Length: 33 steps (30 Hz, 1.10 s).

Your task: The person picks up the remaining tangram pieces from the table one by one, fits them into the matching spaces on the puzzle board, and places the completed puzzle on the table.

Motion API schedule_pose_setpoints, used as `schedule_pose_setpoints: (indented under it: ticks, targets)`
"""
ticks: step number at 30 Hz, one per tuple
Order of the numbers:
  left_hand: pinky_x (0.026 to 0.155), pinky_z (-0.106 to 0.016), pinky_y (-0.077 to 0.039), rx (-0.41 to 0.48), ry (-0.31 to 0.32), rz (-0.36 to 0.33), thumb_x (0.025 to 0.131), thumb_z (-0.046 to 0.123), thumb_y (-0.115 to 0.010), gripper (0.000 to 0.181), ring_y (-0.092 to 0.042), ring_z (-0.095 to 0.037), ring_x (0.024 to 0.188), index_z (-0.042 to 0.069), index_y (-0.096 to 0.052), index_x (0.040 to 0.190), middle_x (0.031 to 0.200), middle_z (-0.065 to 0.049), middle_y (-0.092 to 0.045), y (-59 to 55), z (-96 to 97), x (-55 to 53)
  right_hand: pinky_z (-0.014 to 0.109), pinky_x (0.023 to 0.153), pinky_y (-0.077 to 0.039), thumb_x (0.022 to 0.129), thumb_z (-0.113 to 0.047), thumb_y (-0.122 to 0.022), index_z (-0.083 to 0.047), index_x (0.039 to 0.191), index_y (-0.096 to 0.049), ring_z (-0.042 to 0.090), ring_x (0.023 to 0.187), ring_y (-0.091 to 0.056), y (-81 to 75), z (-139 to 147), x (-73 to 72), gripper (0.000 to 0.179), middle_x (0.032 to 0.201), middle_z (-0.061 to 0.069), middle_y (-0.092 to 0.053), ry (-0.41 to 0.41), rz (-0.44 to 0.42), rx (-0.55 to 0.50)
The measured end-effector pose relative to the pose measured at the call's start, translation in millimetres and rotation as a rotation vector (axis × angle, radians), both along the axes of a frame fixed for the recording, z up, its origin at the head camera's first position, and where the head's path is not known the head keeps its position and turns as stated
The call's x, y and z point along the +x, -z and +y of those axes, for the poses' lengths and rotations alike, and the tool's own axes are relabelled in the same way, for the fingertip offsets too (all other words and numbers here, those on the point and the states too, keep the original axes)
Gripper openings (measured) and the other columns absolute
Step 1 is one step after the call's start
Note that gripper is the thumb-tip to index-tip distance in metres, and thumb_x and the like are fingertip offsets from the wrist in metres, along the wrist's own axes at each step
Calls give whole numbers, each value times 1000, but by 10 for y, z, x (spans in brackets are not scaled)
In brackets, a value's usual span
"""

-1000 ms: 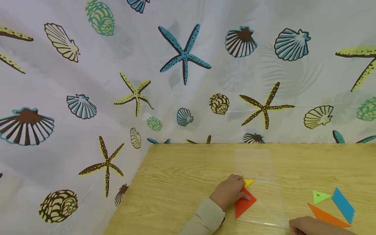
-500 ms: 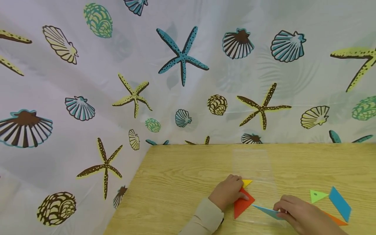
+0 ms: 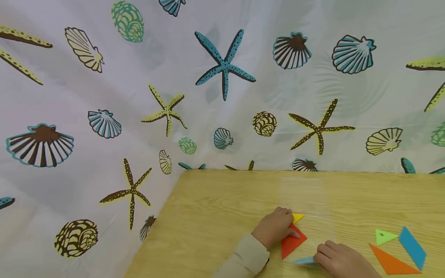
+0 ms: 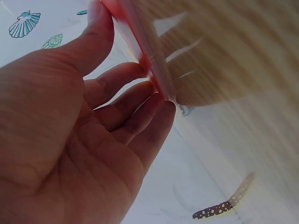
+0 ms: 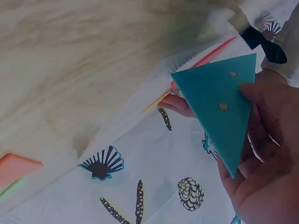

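Observation:
My left hand [image 3: 272, 229] presses its thumb on a red tangram piece [image 3: 292, 243], partly hidden beneath it. The piece overlaps a clear plastic sheet [image 3: 304, 193]. Just behind it, a yellow piece [image 3: 298, 217] peeks out beside the fingertips. In the left wrist view, the fingers [image 4: 154, 126] reach the sheet's edge. Near the sheet's front end, my right hand [image 3: 342, 260] pinches a light blue triangle [image 3: 304, 260], seen almost edge-on. The right wrist view shows the triangle's [image 5: 210, 88] broad face with two small round dots, the thumb at its edge.
Right of the sheet lie a light green triangle [image 3: 384, 236] with a dark dot, a blue parallelogram [image 3: 412, 249] and an orange triangle [image 3: 393, 260]. Behind the wooden table [image 3: 222, 208] hangs a white curtain [image 3: 257, 85] printed with shells and starfish.
The right hand came in from the lower right with the light blue triangle, then moved it left and nearer the front end of the sheet. The left hand stays on the red piece.

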<state>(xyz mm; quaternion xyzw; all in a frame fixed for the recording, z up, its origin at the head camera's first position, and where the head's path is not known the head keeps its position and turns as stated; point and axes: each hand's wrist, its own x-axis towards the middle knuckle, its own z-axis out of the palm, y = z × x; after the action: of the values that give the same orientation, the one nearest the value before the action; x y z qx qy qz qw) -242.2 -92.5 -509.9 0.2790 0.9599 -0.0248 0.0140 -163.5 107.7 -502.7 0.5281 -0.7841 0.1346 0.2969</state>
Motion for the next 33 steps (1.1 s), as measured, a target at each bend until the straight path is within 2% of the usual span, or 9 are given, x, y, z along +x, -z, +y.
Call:
schedule_pose_setpoints:
  ticks: [2, 5, 11, 14, 18, 24, 29, 33]
  targets:
    - [78, -15, -44, -7, -10, -10, 81, 59, -51, 37, -47, -5, 103, 26, -64, 93, 115, 14, -54, -3, 21, -9, 7, 52, -21, 84, -53, -59, -21, 79, -58, -1, 65, -29, 46, -19, 6, 32, 78, -14, -41, 7, -2, 15]
    - [82, -16, -44, -5, -14, -19, 81, 59, -51, 38, -46, -5, 108, 26, -65, 94, 122, 14, -53, 7, 23, -7, 6, 50, -20, 86, -54, -56, -22, 79, -57, -1, 65, -29, 115, -56, 13, 32, 77, -13, -42, -1, 11, 21]
    - [85, -15, -43, -1, -4, 1, 82, 59, -51, 38, -47, -5, 109, 26, -65, 95, 123, 14, -53, 14, 12, -8, 8, 49, -22, 90, -52, -51, -22, 77, -60, 2, 65, -36, 159, -72, 27, 34, 76, -11, -45, -8, 37, 75]
    - [85, -16, -43, -6, -14, 3, 81, 59, -51, 39, -46, -5, 110, 26, -65, 97, 123, 14, -53, 8, 22, -14, 10, 50, -28, 88, -52, -54, -20, 79, -64, 3, 67, -40, 153, -57, 25, 34, 78, -10, -49, -12, -9, 106]
    - [86, -17, -43, -17, -24, -7, 81, 59, -51, 41, -46, -5, 111, 26, -66, 100, 124, 14, -52, 21, 43, -15, 12, 55, -36, 86, -50, -59, -17, 82, -68, 3, 69, -44, 152, -52, 21, 35, 80, -9, -53, -18, -113, 150]
    - [87, -17, -44, -17, -35, -20, 81, 59, -51, 44, -45, -5, 114, 26, -66, 105, 126, 14, -51, 50, 47, -14, 16, 59, -43, 88, -51, -57, -16, 86, -67, 4, 73, -48, 162, -66, 6, 35, 84, -10, -58, 5, -248, 187]
    - [87, -17, -43, -11, -26, -18, 81, 59, -51, 44, -45, -5, 113, 25, -66, 104, 126, 13, -52, 55, 39, -9, 17, 54, -41, 89, -50, -55, -16, 86, -65, 2, 71, -46, 177, -50, -32, 35, 84, -10, -59, -4, -335, 210]
    - [87, -16, -43, 0, -14, -8, 81, 59, -51, 43, -45, -5, 112, 25, -66, 102, 125, 13, -52, 43, 36, -7, 18, 51, -36, 88, -52, -55, -18, 87, -65, 2, 71, -45, 197, -36, -62, 36, 85, -10, -58, 19, -340, 216]
